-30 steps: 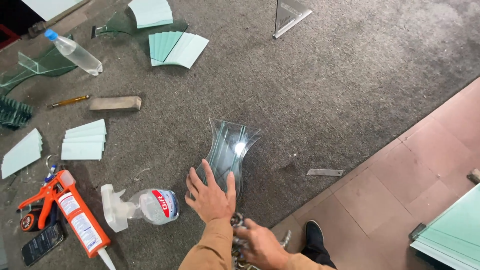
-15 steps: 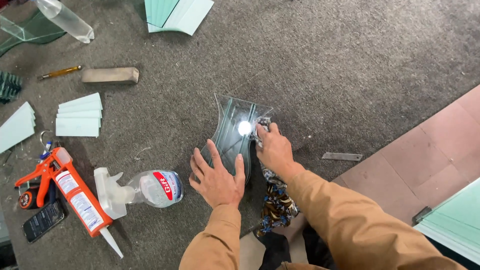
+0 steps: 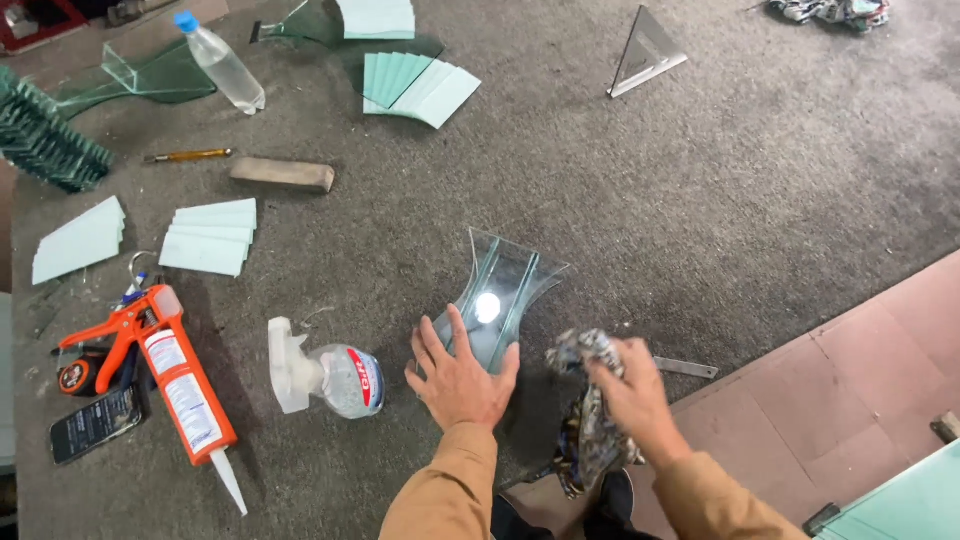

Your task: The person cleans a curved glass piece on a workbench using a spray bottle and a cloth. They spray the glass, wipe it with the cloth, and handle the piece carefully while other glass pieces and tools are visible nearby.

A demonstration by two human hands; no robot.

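Note:
A clear curved glass piece (image 3: pixel 503 290) lies on the grey carpeted surface, with a bright light glare on it. My left hand (image 3: pixel 460 375) rests flat with spread fingers on its near end, pinning it down. Just right of the glass, my right hand (image 3: pixel 630 395) is closed around a crumpled patterned rag (image 3: pixel 580 420). The rag hangs down from my fist and does not touch the glass. A clear spray bottle (image 3: pixel 325 378) with a white trigger lies on its side left of my left hand.
An orange caulking gun (image 3: pixel 170 380), a phone (image 3: pixel 95 423) and a tape measure (image 3: pixel 78 372) lie at left. Stacks of pale green glass pieces (image 3: pixel 208 236), a wooden block (image 3: pixel 282 175), a water bottle (image 3: pixel 222 62) and a glass triangle (image 3: pixel 645 52) lie farther away. Reddish floor tiles (image 3: pixel 860 390) are at right.
My right hand with the rag has drawn back off the glass toward me and to the right. My left hand stays pressed on the glass. The camera view has shifted.

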